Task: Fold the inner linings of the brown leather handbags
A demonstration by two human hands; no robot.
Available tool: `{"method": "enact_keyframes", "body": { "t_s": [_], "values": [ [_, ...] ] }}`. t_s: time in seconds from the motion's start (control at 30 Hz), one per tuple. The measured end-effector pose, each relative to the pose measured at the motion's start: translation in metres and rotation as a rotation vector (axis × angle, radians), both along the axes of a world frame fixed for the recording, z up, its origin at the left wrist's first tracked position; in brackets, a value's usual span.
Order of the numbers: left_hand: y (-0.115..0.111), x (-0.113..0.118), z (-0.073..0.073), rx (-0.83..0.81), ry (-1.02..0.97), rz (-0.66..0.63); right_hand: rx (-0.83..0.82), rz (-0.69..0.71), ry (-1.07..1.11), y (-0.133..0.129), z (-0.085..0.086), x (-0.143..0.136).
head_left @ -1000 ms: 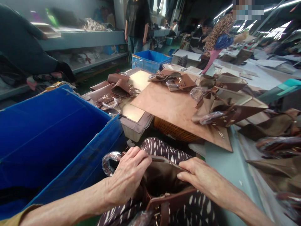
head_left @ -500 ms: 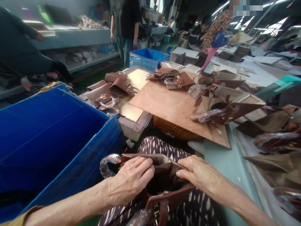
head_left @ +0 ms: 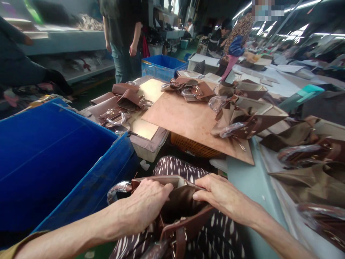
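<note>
A brown handbag lies with its mouth open on my lap, over patterned dark trousers. Its dark lining shows inside, and a plastic-wrapped handle sticks out on its left. My left hand is closed over the bag's left rim, its fingertips curled into the opening and partly hidden. At the right end of the mouth, my right hand pinches the rim and lining between thumb and fingers. A second wrapped handle with gold-coloured hardware hangs at the front.
A large blue bin stands at my left. Ahead, a brown board over an orange basket bears several handbags. More bags lie on the table at right. A person stands beyond another blue bin.
The view has turned slightly to the right, so the surroundings sit further left. Both hands keep their hold on the handbag. The standing person's arm has swung.
</note>
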State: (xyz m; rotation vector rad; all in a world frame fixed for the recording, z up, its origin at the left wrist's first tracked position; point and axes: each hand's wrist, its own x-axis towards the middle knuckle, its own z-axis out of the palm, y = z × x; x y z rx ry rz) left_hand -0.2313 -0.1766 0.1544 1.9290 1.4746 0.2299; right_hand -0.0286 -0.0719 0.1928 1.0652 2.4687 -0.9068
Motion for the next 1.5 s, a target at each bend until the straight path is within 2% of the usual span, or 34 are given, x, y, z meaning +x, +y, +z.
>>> {"method": "enact_keyframes", "body": {
  "t_s": [0.1, 0.27, 0.4, 0.6, 0.77, 0.83, 1.0, 1.17, 1.33, 1.5],
  "values": [
    [0.007, 0.003, -0.002, 0.047, 0.045, 0.046, -0.026, -0.056, 0.031, 0.001, 0.002, 0.0],
    [0.012, 0.008, -0.009, 0.317, 0.18, 0.029, -0.072, -0.06, 0.079, 0.003, -0.002, 0.001],
    [0.022, 0.011, -0.008, 0.417, 0.134, 0.106, -0.077, -0.067, 0.097, 0.005, -0.008, 0.003],
    [0.043, 0.014, -0.003, 0.127, -0.068, 0.093, -0.117, -0.088, 0.093, 0.006, -0.008, 0.003],
    [0.066, 0.011, -0.007, 0.016, -0.166, -0.105, -0.087, -0.069, 0.089, 0.007, -0.01, 0.003],
    [0.074, 0.01, -0.009, -0.055, -0.216, -0.127, -0.079, -0.067, 0.086, 0.008, -0.012, 0.004],
    [0.083, 0.008, -0.01, -0.139, -0.328, -0.127, -0.092, -0.08, 0.069, 0.01, -0.011, 0.004],
    [0.084, 0.008, -0.015, -0.226, -0.372, -0.035, -0.089, -0.084, 0.054, 0.011, -0.01, 0.004],
    [0.085, 0.011, -0.021, -0.268, -0.377, 0.036, -0.08, -0.086, 0.051, 0.011, -0.012, 0.005],
    [0.088, 0.014, -0.02, -0.296, -0.342, 0.053, -0.035, -0.093, 0.035, 0.009, -0.012, 0.004]
  ]
}}
